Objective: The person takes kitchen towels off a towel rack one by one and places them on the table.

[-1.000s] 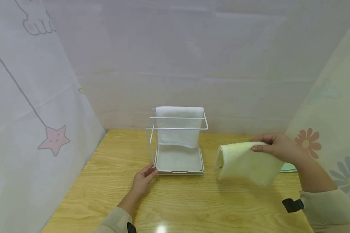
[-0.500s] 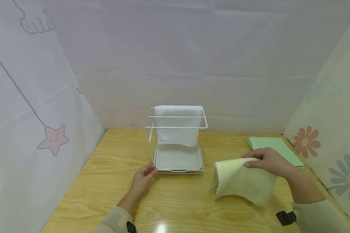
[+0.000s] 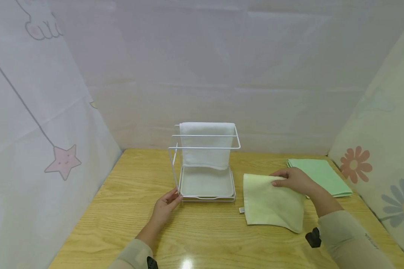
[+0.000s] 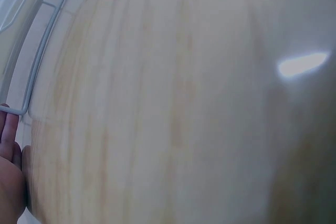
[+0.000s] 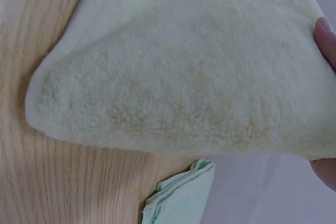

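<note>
My right hand [image 3: 294, 181] pinches the top edge of a folded yellow towel [image 3: 271, 203], which hangs down in front of the fingers with a small white tag at its left side. In the right wrist view the towel [image 5: 184, 77] fills most of the frame, thumb at the right edge. My left hand [image 3: 165, 206] holds the front left bottom corner of a white wire rack [image 3: 205, 148]. Over the rack's rear bar drapes a white towel [image 3: 207, 157]. A pale tray [image 3: 207, 183] lies in the rack's base. The left wrist view shows fingertips [image 4: 9, 129] at the rack's wire corner.
A folded green towel [image 3: 320, 175] lies at the back right of the wooden table [image 3: 202, 231]. Printed cloth walls [image 3: 202, 74] enclose the back and both sides. The yellow towel is close to the rack's right side.
My right hand has brought the yellow towel leftward and toward me, and the towel now hangs flatter. The green towel has come fully into sight. My left hand stays at the rack's corner.
</note>
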Motion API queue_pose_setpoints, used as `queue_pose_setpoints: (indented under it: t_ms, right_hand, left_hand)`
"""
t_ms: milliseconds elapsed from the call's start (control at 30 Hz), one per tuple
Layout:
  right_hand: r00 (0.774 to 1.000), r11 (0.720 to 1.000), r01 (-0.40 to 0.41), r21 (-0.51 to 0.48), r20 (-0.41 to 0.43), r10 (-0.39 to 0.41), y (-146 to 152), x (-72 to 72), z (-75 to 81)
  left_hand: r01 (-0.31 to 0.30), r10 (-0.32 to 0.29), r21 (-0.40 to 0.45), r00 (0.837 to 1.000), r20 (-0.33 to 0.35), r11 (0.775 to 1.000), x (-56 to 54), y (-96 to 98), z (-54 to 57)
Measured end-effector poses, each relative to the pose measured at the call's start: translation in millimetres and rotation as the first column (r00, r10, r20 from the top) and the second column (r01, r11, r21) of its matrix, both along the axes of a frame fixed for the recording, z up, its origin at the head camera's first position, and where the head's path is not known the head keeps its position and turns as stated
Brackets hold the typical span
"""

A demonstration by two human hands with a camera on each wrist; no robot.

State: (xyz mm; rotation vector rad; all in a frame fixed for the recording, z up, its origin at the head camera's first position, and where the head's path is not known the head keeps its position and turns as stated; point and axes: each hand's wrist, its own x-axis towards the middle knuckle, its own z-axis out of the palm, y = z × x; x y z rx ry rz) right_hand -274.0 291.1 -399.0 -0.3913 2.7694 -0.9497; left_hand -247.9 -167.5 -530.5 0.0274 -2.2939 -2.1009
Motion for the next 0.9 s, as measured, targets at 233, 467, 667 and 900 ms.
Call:
queue_pose_setpoints:
  t_ms: [233,467,667,900]
  right_hand:
    - [1.000,0.998,-0.014,0.061,0.003,0.014,1,-21.5,-17.2]
    - [0.999,0.994,0.007,0.111,0.032,-0.011,5,-32.2,-37.1]
    - [0.997,0.992,0.056,0.113,0.040,-0.061,11,-37.9,-50.6]
    - [0.995,0.981,0.097,0.167,-0.013,-0.097,18,-44.5,-65.7]
  left_hand:
    - [-0.005,0.005,-0.017,1.000,-0.008,1.000,-0.2,0.2,-0.9]
    - [-0.009,0.009,-0.010,1.000,-0.003,1.000,-0.2,-0.2,-1.2]
    - [-0.004,0.005,-0.013,1.000,0.010,1.000,2.6,0.9,2.0]
    - [-0.006,0.006,-0.022,1.000,0.011,1.000,1.5,1.1,2.2]
